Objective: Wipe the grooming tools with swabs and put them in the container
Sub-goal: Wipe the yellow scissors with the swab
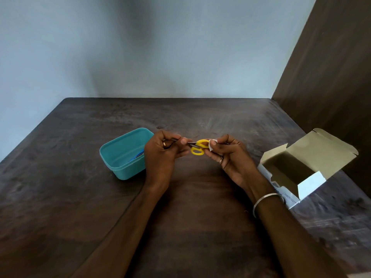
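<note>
The wiping step looks in hand: the left hand (pixel 162 151) pinches the blade end of small yellow-handled scissors (pixel 197 147) held above the table (pixel 190 217), while the right hand (pixel 226 155) pinches a white swab (pixel 212 144) against the handle loops. Next, once wiped, the scissors should go into the teal container (pixel 122 157) just left of the hands, calling for a short leftward carry

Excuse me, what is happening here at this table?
A person is cleaning small scissors with yellow handles. The left hand holds them by the blade end, and the right hand presses a small white swab against the handles. A teal container stands on the table beside the left hand, with something blue already inside. An open cardboard box stands on the right.
</note>
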